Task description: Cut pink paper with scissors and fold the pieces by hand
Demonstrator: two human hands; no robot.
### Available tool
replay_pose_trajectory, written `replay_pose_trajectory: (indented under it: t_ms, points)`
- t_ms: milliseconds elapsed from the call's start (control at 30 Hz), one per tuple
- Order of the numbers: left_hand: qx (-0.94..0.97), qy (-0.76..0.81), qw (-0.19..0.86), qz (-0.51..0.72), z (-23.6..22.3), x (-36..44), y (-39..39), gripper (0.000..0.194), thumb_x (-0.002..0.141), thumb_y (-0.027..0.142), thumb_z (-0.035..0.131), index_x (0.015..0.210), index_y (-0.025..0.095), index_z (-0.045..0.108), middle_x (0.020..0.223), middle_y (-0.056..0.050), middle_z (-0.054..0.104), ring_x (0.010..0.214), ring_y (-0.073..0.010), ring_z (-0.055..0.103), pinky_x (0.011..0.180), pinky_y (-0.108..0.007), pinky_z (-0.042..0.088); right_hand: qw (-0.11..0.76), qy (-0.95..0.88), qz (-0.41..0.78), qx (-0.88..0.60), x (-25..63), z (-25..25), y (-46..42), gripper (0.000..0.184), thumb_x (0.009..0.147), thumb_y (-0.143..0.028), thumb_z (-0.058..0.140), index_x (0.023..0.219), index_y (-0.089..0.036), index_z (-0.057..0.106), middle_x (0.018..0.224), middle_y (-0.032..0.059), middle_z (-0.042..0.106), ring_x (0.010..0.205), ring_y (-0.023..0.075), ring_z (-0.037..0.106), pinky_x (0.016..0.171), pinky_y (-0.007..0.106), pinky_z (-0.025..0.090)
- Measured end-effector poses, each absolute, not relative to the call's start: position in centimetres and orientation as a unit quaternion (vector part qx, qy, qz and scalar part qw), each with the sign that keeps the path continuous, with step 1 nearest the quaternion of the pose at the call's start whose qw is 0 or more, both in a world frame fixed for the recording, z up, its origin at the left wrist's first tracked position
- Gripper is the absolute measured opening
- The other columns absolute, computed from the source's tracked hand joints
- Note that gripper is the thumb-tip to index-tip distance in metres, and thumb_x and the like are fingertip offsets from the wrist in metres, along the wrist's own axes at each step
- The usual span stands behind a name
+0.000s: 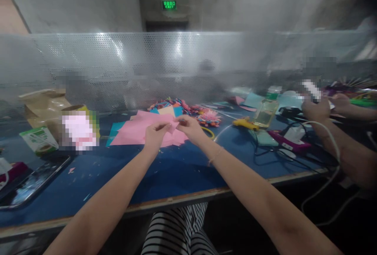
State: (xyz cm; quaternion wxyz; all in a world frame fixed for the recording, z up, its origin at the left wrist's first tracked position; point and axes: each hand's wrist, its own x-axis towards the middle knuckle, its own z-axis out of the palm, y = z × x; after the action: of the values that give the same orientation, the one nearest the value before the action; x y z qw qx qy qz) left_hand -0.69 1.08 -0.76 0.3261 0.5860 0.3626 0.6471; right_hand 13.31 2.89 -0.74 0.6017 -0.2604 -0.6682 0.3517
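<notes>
Both my hands meet over a small piece of pink paper [173, 124] above the blue table [165, 176]. My left hand [155, 134] pinches its left side with fingers curled. My right hand [190, 126] pinches its right side. Beneath them lies a spread of pink paper sheets [138, 131], with teal sheets [113, 131] sticking out at the left. Behind the hands sits a heap of colourful folded paper pieces [188, 110].
A phone [32, 184] and a green packet [39, 140] lie at the left, beside a brown paper bag [44, 105]. A yellow glue gun [245, 123], a clear bottle [266, 111] and black cables [279, 155] lie at the right. Another person's hands [316, 107] work at far right. A perforated metal screen [176, 62] backs the table.
</notes>
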Motion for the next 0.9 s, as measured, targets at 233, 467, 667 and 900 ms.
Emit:
replay_pose_trajectory:
  t_ms: [233, 467, 667, 900]
  points:
    - [0.610, 0.365, 0.312, 0.631, -0.3, -0.6, 0.5, 0.021, 0.057, 0.029, 0.063, 0.073, 0.016, 0.065, 0.076, -0.004, 0.065, 0.067, -0.0147, 0.058, 0.065, -0.028, 0.046, 0.613, -0.595, 0.460, -0.241, 13.2, -0.3, 2.3, 0.013, 0.061, -0.022, 0.057, 0.073, -0.018, 0.061, 0.074, -0.0013, 0.056, 0.066, 0.0074, 0.051, 0.067, 0.026, 0.044]
    - [0.670, 0.331, 0.277, 0.604, 0.1, -0.3, -0.1, 0.016, 0.060, 0.029, 0.061, 0.068, 0.016, 0.065, 0.078, -0.006, 0.064, 0.077, -0.0167, 0.057, 0.074, -0.029, 0.044, 0.620, -0.603, 0.421, -0.273, 13.2, 0.0, 2.4, 0.019, 0.057, -0.023, 0.061, 0.075, -0.016, 0.058, 0.071, -0.0006, 0.056, 0.063, 0.0088, 0.051, 0.060, 0.025, 0.045]
    - [0.655, 0.360, 0.275, 0.605, 0.1, 0.0, -0.4, 0.018, 0.058, 0.031, 0.062, 0.065, 0.016, 0.064, 0.073, -0.005, 0.063, 0.069, -0.0152, 0.056, 0.066, -0.027, 0.044, 0.626, -0.598, 0.416, -0.279, 13.1, -0.1, 2.3, 0.020, 0.057, -0.027, 0.062, 0.074, -0.017, 0.057, 0.068, -0.0013, 0.053, 0.062, 0.0090, 0.050, 0.059, 0.026, 0.047]
    - [0.666, 0.364, 0.238, 0.607, 0.1, -0.2, -0.5, 0.015, 0.064, 0.029, 0.056, 0.068, 0.016, 0.063, 0.073, -0.004, 0.062, 0.069, -0.0147, 0.056, 0.067, -0.027, 0.044, 0.620, -0.573, 0.477, -0.244, 13.0, -0.2, 2.3, 0.022, 0.055, -0.022, 0.062, 0.076, -0.017, 0.057, 0.065, -0.0039, 0.052, 0.058, 0.0062, 0.049, 0.059, 0.023, 0.045]
